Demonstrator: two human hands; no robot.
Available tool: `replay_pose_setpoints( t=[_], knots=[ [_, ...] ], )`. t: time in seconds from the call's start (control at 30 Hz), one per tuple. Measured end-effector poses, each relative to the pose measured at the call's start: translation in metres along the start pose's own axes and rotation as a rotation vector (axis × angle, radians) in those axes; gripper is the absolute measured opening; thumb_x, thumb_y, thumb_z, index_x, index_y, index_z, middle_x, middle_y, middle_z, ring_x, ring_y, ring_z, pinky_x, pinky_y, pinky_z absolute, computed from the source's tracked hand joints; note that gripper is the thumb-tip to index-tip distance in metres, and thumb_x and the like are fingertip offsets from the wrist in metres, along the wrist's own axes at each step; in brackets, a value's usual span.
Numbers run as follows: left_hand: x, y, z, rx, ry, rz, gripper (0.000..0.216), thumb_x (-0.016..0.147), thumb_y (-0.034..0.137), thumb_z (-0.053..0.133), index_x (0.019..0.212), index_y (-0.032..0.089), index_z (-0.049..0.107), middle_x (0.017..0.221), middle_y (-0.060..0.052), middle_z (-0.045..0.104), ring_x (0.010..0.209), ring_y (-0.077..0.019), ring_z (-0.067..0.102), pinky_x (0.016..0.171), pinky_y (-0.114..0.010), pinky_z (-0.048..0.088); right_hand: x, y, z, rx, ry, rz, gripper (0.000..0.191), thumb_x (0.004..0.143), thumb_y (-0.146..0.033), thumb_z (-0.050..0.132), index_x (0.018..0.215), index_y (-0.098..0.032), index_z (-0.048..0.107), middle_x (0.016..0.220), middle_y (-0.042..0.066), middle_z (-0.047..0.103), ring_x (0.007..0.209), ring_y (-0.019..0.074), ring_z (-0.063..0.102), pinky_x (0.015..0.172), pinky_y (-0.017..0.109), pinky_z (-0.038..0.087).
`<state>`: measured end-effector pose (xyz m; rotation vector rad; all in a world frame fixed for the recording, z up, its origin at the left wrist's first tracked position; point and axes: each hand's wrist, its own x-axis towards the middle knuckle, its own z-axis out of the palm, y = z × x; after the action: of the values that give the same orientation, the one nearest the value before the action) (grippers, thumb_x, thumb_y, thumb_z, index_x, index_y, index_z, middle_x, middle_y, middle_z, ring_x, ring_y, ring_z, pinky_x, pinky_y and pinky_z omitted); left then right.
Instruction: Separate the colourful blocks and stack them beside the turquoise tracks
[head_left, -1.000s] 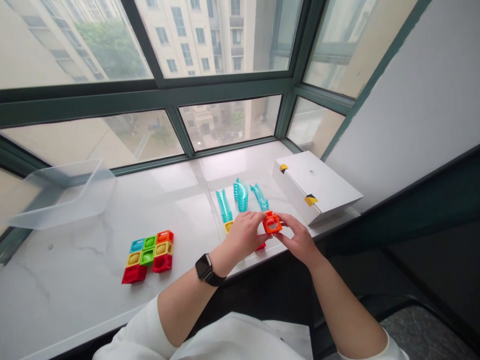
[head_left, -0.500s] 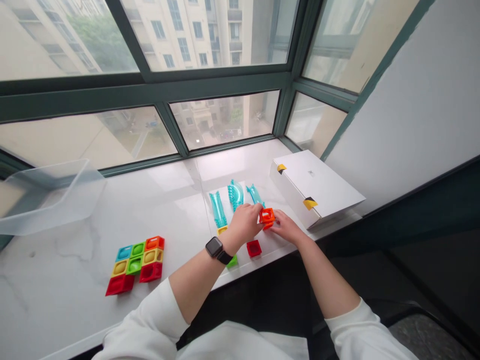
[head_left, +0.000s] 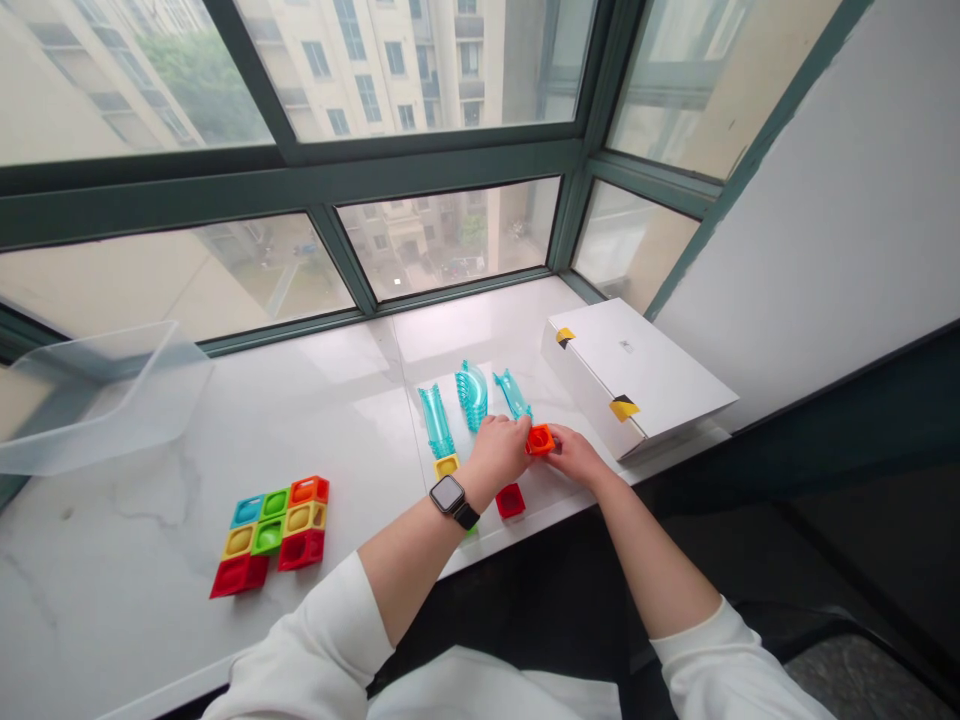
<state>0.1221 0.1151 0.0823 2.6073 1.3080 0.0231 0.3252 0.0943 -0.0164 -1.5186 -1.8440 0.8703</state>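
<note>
An orange toy block with a round opening is gripped between my two hands over the ledge. On its left side, the closed fingers of my left hand press against it. My right hand pinches it from the right. Just below, a red block lies by itself. A yellow block shows beside my left wrist, and a sliver of a green block is mostly hidden under that wrist. Behind my hands lie a straight clear-blue track piece, a curved one and a narrower one.
Several coloured blocks sit in a cluster on the left of the white ledge. A clear plastic bin stands at far left. A white box with yellow-black tabs stands at right, by the wall. Windows line the back.
The orange block has turned, so its round opening now faces me, and it has shifted slightly right and down. My left hand has moved right with it; more of the yellow block shows.
</note>
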Motion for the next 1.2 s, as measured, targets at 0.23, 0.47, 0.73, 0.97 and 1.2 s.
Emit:
replay_pose_setpoints(
  t=[0.23, 0.47, 0.73, 0.97, 1.2],
  knots=[
    [0.003, 0.002, 0.002, 0.012, -0.019, -0.027, 0.023, 0.09, 0.032, 0.071, 0.106, 0.02, 0.061, 0.098, -0.01, 0.076, 0.102, -0.0304, 0.07, 0.094, -0.042, 0.046, -0.002, 0.0, 0.002, 0.002, 0.025, 0.019, 0.034, 0.084, -0.03, 0.071, 0.118, -0.028, 0.073, 0.118, 0.004, 0.077, 0.107, 0.0256, 0.07, 0.094, 0.036, 0.053],
    [0.007, -0.001, 0.009, 0.005, -0.036, -0.05, 0.025, 0.092, 0.036, 0.07, 0.109, 0.02, 0.061, 0.099, -0.01, 0.076, 0.102, -0.0305, 0.071, 0.095, -0.042, 0.047, -0.002, 0.006, 0.003, -0.013, 0.036, 0.016, 0.04, 0.085, -0.03, 0.072, 0.124, -0.029, 0.072, 0.121, 0.004, 0.077, 0.11, 0.026, 0.071, 0.095, 0.037, 0.054],
    [0.012, -0.004, 0.013, 0.014, -0.051, -0.052, 0.03, 0.09, 0.037, 0.074, 0.109, 0.02, 0.06, 0.1, -0.01, 0.077, 0.1, -0.0305, 0.073, 0.095, -0.043, 0.047, 0.0, 0.01, 0.004, -0.024, 0.026, 0.03, 0.042, 0.083, -0.028, 0.073, 0.125, -0.031, 0.073, 0.122, 0.003, 0.078, 0.109, 0.0265, 0.073, 0.095, 0.037, 0.055],
    [0.013, -0.004, 0.015, 0.01, -0.058, -0.062, 0.031, 0.089, 0.039, 0.075, 0.109, 0.02, 0.059, 0.1, -0.011, 0.077, 0.103, -0.0309, 0.072, 0.096, -0.043, 0.047, -0.001, 0.008, 0.003, -0.024, 0.037, 0.028, 0.04, 0.083, -0.029, 0.073, 0.123, -0.03, 0.073, 0.121, 0.003, 0.079, 0.109, 0.0263, 0.073, 0.095, 0.037, 0.055],
    [0.01, -0.004, 0.011, -0.009, -0.06, -0.065, 0.03, 0.09, 0.037, 0.072, 0.11, 0.019, 0.059, 0.098, -0.011, 0.078, 0.096, -0.0307, 0.075, 0.093, -0.043, 0.048, -0.002, 0.003, 0.003, -0.042, 0.042, 0.038, 0.04, 0.083, -0.033, 0.075, 0.123, -0.029, 0.074, 0.119, 0.004, 0.079, 0.106, 0.0265, 0.073, 0.093, 0.037, 0.055]
  ],
)
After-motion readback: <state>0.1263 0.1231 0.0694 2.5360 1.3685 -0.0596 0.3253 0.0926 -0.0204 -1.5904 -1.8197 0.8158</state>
